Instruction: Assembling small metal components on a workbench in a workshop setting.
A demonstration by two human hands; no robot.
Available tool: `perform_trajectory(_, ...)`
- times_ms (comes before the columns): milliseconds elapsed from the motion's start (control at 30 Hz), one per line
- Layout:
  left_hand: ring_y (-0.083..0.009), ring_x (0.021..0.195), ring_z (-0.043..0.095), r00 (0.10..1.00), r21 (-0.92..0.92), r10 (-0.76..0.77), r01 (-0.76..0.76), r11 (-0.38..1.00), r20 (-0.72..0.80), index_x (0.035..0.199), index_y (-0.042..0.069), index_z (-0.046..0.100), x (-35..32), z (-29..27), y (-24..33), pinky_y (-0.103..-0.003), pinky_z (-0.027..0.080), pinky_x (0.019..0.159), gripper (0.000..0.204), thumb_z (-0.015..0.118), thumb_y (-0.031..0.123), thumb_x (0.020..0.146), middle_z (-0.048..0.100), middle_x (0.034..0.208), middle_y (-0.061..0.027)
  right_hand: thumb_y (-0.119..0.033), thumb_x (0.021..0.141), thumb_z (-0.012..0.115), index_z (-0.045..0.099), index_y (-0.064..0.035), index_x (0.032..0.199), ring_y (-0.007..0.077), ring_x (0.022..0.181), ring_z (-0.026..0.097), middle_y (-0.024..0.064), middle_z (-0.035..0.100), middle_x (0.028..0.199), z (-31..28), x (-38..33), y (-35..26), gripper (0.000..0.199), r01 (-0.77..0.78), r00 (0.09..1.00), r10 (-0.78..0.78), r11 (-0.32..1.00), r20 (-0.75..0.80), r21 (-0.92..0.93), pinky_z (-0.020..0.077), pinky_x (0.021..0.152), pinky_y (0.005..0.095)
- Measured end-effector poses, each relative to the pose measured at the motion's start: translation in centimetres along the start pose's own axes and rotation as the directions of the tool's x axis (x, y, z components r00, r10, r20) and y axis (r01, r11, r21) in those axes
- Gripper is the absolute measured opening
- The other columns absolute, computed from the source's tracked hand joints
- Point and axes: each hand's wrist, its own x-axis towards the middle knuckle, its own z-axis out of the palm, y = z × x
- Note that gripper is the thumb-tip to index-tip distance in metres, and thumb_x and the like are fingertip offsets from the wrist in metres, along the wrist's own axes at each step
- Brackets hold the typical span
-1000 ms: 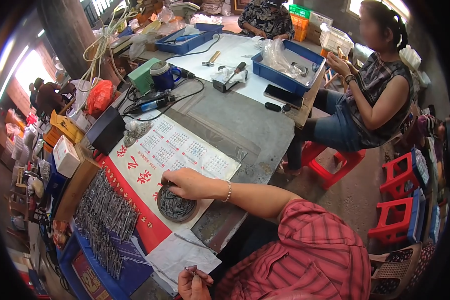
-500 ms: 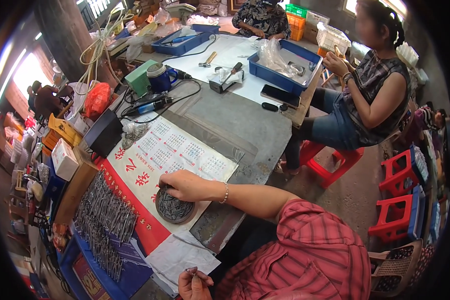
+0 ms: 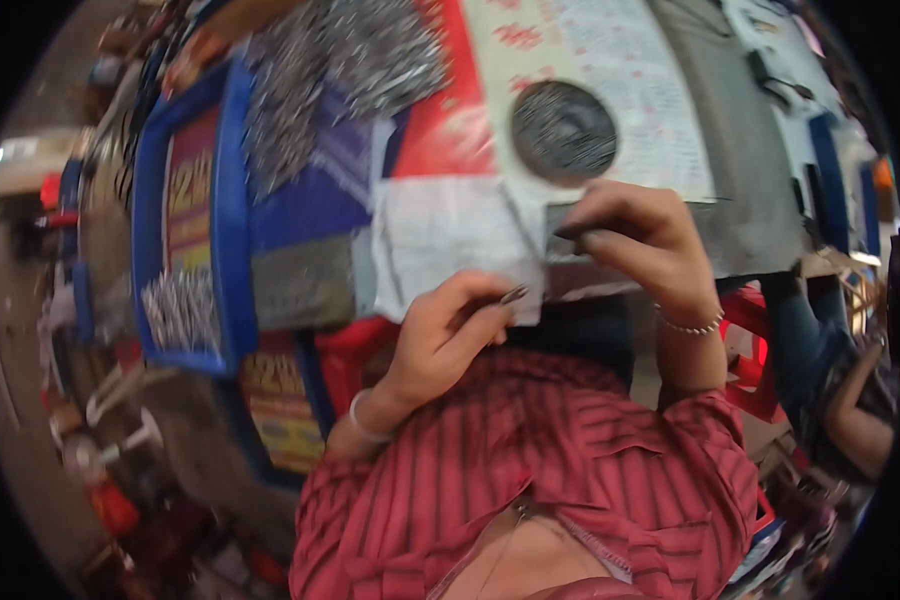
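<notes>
My left hand (image 3: 440, 340) is closed, pinching a small metal piece (image 3: 513, 294) between thumb and fingertips over the edge of a white sheet (image 3: 440, 240). To its right, my right hand (image 3: 645, 240) hangs just in front of a round dish (image 3: 565, 130) full of small dark metal pins. Its thumb and fingers come together with dark tips; whatever lies between them is too small and blurred to make out. The two hands are apart.
Heaps of slim metal parts (image 3: 380, 60) lie at the far left on a purple-blue surface. A blue tray (image 3: 235, 210) at left holds more silvery parts (image 3: 182, 312). Red-and-white printed paper (image 3: 450, 135) covers the table under the dish. A red stool (image 3: 755, 345) and a seated person (image 3: 860, 410) are at right.
The view has swung down and to the left. My right hand has left the dish of pins and come back toward my left hand, which still pinches its small piece.
</notes>
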Motion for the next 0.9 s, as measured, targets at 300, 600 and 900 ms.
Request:
perform_trajectory(300,-0.0135,0.079,0.060,0.993,0.147,0.115,-0.113,0.983,-0.008,0.102,-0.002,0.061,-0.4,-0.1,-1.1,-0.025,0.047,0.072,0.015,0.058,0.000,0.087,0.063,0.088,-0.0084,0.008,0.077,0.060,0.051,0.0008,0.091,0.0114,0.075,0.053,0.0061,0.055,0.085,3.5,-2.0,1.5,0.018,-0.160,0.987,0.145,0.930,0.071,0.331,0.0425,0.066,0.0237)
perform_trajectory(600,-0.0174,0.076,0.061,0.983,0.298,0.184,-0.182,0.937,0.021,0.099,0.000,0.062,-0.6,-0.3,-0.7,-0.027,0.047,0.069,0.014,0.060,0.000,0.085,0.063,0.085,-0.0100,0.007,0.077,0.061,0.049,0.0002,0.091,0.0107,0.074,0.052,0.0062,0.054,0.084,3.9,-1.7,1.3,0.020,-0.170,0.985,0.150,0.931,0.084,0.325,0.0426,0.067,0.0230)
perform_trajectory(900,-0.0202,0.072,0.062,0.965,0.380,0.259,-0.257,0.888,0.046,0.098,0.000,0.062,-0.3,-0.3,-0.6,-0.028,0.048,0.066,0.015,0.061,-0.001,0.083,0.063,0.083,-0.0116,0.009,0.074,0.056,0.048,-0.0003,0.088,0.0101,0.073,0.050,0.0053,0.052,0.081,3.4,-1.5,1.4,0.018,-0.223,0.971,0.188,0.934,0.147,0.278,0.0401,0.066,0.0227)
